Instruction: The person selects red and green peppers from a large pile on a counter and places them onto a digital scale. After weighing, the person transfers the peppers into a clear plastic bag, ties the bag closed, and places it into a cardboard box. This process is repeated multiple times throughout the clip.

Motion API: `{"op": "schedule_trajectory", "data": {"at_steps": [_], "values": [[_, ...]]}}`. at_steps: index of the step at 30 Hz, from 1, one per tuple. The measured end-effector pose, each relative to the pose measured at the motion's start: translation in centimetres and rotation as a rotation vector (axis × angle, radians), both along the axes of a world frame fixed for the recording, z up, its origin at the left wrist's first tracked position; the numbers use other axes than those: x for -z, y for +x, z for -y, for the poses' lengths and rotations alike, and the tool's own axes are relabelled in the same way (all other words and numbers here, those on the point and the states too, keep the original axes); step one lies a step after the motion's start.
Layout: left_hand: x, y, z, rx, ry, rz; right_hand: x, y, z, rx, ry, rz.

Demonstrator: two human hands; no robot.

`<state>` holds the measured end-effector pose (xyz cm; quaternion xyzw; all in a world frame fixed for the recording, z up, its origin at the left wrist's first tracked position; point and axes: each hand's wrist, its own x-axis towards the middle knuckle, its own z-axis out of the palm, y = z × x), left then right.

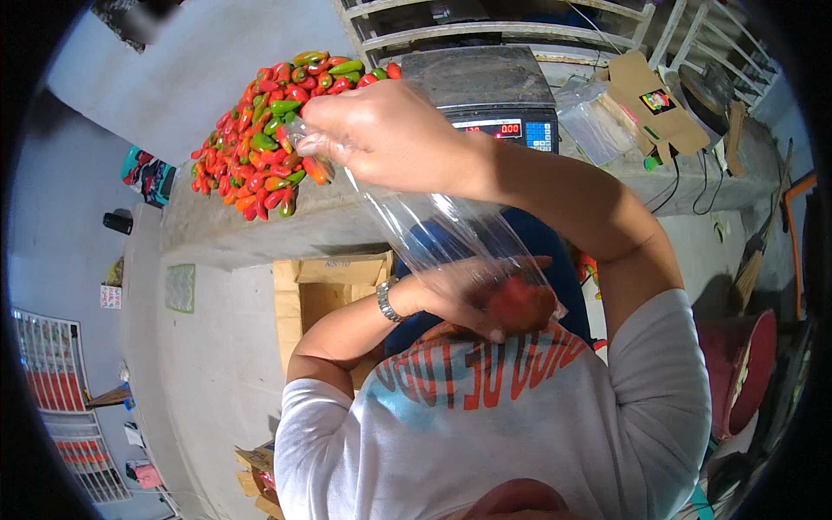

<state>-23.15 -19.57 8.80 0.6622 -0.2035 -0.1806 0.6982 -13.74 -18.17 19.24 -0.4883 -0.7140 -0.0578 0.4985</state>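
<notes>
My right hand [374, 130] pinches the gathered mouth of a clear plastic bag [442, 218] in front of the counter. The bag slants down to the right across my body, its film stretched lengthwise. Red peppers [520, 302], blurred, are bunched at its lower end. Against that end lies my left hand [448, 299], wearing a metal-band watch; it grips the filled part, with some fingers seen through or behind the film. Just beyond my right hand spreads a heap of red, orange and green peppers [260, 149] on the concrete counter [214, 227].
A digital scale [478, 78] with a lit display stands behind my right wrist. Right of it are more clear bags [595, 123] and an opened cardboard box [656, 104]. Below the counter sits another cardboard box [286, 292]. A maroon container [734, 377] stands at the right.
</notes>
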Motion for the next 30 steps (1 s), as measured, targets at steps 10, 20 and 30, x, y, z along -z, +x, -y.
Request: {"op": "schedule_trajectory", "data": {"at_steps": [10, 20, 30], "values": [[5.1, 1.6, -2.8, -0.389, -0.155, -0.26, 0.5, 6.4, -1.5, -0.2, -0.398, -0.253], [6.9, 2.4, -6.4, -0.518, 0.522, -0.326, 16.6, 7.3, 5.2, -0.353, -0.73, -0.07], [15.7, -0.7, -0.6, -0.215, 0.17, -0.247, 14.0, -0.2, 4.0, -0.556, -0.845, -1.247]]}}
